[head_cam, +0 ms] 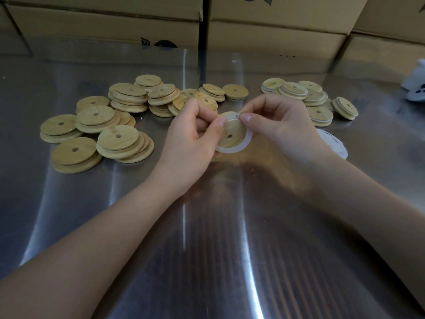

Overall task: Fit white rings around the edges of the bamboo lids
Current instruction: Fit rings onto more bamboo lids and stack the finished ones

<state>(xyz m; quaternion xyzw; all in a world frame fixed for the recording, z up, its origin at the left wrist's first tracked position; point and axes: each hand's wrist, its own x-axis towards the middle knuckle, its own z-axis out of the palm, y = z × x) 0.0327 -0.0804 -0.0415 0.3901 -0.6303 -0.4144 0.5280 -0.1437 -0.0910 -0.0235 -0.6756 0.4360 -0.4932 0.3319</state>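
The left forearm (96, 236) and right forearm (358, 199) angle inward toward the grip. The left hand (194, 134) curls its fingers behind the bamboo lid (233, 128), thumb on the upper rim. The right hand (278, 130) pinches that rim just beside the left thumb.

Lid piles (101, 125) (315, 97) flank the hand-held lid (232, 133).
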